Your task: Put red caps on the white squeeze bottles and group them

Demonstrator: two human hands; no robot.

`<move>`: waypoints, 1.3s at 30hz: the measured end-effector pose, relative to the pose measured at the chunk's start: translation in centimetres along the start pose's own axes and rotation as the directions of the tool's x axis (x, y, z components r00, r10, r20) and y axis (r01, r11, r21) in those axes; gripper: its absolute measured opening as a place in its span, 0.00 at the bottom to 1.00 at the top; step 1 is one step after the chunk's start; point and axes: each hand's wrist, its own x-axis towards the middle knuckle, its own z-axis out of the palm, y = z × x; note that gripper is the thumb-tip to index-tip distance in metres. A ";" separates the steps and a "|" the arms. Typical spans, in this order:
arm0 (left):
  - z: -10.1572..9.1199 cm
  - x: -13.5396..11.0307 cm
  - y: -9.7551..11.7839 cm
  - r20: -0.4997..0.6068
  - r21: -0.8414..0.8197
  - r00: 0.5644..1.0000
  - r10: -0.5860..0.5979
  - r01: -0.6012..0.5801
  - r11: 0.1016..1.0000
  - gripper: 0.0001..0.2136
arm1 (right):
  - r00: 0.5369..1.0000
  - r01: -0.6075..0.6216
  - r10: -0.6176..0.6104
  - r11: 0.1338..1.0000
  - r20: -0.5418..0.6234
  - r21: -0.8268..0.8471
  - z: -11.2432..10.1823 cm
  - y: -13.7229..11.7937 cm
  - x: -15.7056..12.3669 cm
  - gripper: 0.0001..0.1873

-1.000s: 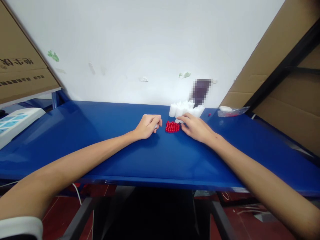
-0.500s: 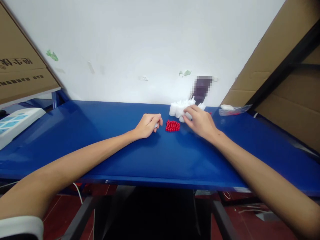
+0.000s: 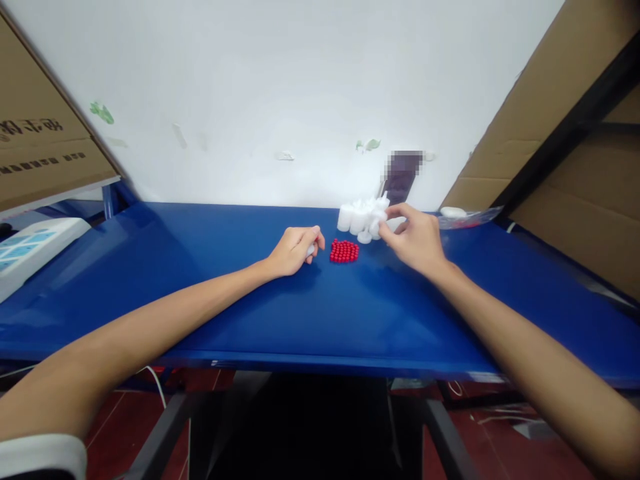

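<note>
A small heap of red beads [image 3: 345, 251] lies on the blue table [image 3: 200, 280]. My left hand [image 3: 294, 249] rests curled just left of the beads, fingers closed on a small white piece that barely shows. Behind the beads stands a cluster of small white plastic bottles [image 3: 356, 217]. My right hand [image 3: 416, 239] is raised a little at the cluster's right side and pinches one white bottle [image 3: 379, 217] between thumb and fingers.
A white device with blue panels [image 3: 30, 248] sits at the table's left end. Cardboard boxes [image 3: 565, 133] lean at the right and another one at the upper left. A clear bag with a white item [image 3: 463, 216] lies by the wall. A dark blurred object [image 3: 400, 175] stands behind the bottles.
My right hand went from beside the beads back to the bottle cluster, then lifted with a white bottle pinched in it. My left hand stayed put.
</note>
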 end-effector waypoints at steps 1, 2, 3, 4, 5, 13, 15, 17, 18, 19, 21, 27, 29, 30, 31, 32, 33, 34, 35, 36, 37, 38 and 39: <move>0.0 0.0 0.0 0.001 0.000 1.000 0.001 -0.001 1.000 0.26 | 1.000 0.000 0.000 1.000 0.015 0.018 0.0 0.1 0.0 0.14; 0.0 0.0 -0.1 0.001 0.000 1.000 0.001 -0.001 1.000 0.26 | 0.999 0.003 -0.005 0.999 0.034 0.037 0.0 0.2 -0.1 0.18; 0.0 0.0 -0.1 0.002 -0.002 1.000 0.000 0.000 1.000 0.26 | 0.998 0.012 -0.015 0.999 0.056 0.053 0.0 0.3 -0.1 0.20; 0.0 0.0 -0.1 0.004 -0.004 1.000 0.000 0.000 1.000 0.26 | 0.997 0.027 -0.031 0.998 0.076 0.060 0.0 0.4 -0.2 0.21; 0.0 0.0 -0.2 0.004 -0.006 1.000 -0.001 0.001 1.000 0.26 | 0.994 0.046 -0.051 0.997 0.092 0.057 0.0 0.5 -0.2 0.21; 0.1 0.0 -0.1 0.024 0.052 0.999 0.031 -0.032 0.998 0.25 | 0.983 0.080 -0.081 0.997 0.165 0.015 0.3 0.5 -0.4 0.21; 0.1 0.0 -0.1 0.034 0.066 0.999 0.039 -0.041 0.997 0.25 | 0.984 0.073 -0.075 0.997 0.161 0.017 0.4 0.5 -0.4 0.20; 0.1 0.0 -0.1 0.040 0.076 0.998 0.043 -0.046 0.996 0.24 | 0.985 0.068 -0.070 0.998 0.160 0.016 0.4 0.5 -0.4 0.19; 0.1 0.0 -0.1 0.041 0.079 0.998 0.045 -0.049 0.996 0.24 | 0.985 0.066 -0.068 0.998 0.157 0.018 0.4 0.5 -0.4 0.18; 0.1 0.0 -0.1 0.043 0.082 0.998 0.048 -0.051 0.995 0.24 | 0.986 0.063 -0.066 0.998 0.150 0.023 0.4 0.4 -0.4 0.18; 0.0 0.0 -0.2 0.044 0.087 0.998 0.053 -0.057 0.995 0.24 | 0.991 0.060 -0.065 0.997 0.121 0.042 0.3 0.3 -0.4 0.16; 0.1 0.0 -0.2 0.048 0.105 0.997 0.060 -0.065 0.992 0.23 | 0.995 0.098 -0.094 0.985 -0.035 0.144 0.1 -0.2 -0.6 0.15; 0.1 0.0 -0.1 0.049 0.114 0.997 0.057 -0.062 0.992 0.23 | 0.993 0.116 -0.112 0.978 -0.030 0.175 0.1 -0.4 -0.8 0.16; 0.1 0.0 0.0 0.052 0.117 0.997 0.055 -0.060 0.991 0.23 | 0.993 0.122 -0.120 0.975 -0.018 0.184 0.0 -0.5 -0.8 0.16; 0.1 0.0 0.1 0.053 0.118 0.997 0.053 -0.059 0.991 0.23 | 0.992 0.129 -0.129 0.974 -0.011 0.187 0.0 -0.7 -0.9 0.16; 0.2 0.0 0.1 0.054 0.118 0.997 0.051 -0.058 0.991 0.22 | 0.990 0.141 -0.141 0.973 -0.015 0.185 0.0 -0.8 -1.0 0.16; 0.2 0.0 0.2 0.055 0.118 0.997 0.050 -0.056 0.991 0.22 | 0.987 0.159 -0.156 0.971 -0.029 0.180 0.0 -1.0 -1.0 0.16; 0.2 0.0 0.2 0.054 0.117 0.997 0.048 -0.054 0.992 0.22 | 0.984 0.179 -0.174 0.969 -0.046 0.168 0.0 -1.1 -1.0 0.15; 0.2 0.1 0.2 0.053 0.117 0.997 0.047 -0.053 0.992 0.22 | 0.980 0.198 -0.191 0.969 -0.064 0.148 -0.1 -1.2 -0.9 0.14; 0.2 0.0 0.2 0.051 0.118 0.998 0.046 -0.052 0.992 0.22 | 0.976 0.213 -0.204 0.969 -0.079 0.122 -0.1 -1.3 -0.9 0.13; 0.1 0.0 0.2 0.051 0.117 0.998 0.045 -0.051 0.992 0.22 | 0.973 0.221 -0.213 0.970 -0.091 0.096 -0.1 -1.3 -0.8 0.13; 0.1 0.0 0.2 0.052 0.116 0.998 0.044 -0.050 0.992 0.22 | 0.971 0.225 -0.217 0.972 -0.100 0.074 -0.2 -1.3 -0.8 0.13; 0.1 0.0 0.2 0.052 0.113 0.998 0.044 -0.049 0.992 0.22 | 0.970 0.226 -0.219 0.972 -0.110 0.062 -0.2 -1.3 -0.8 0.13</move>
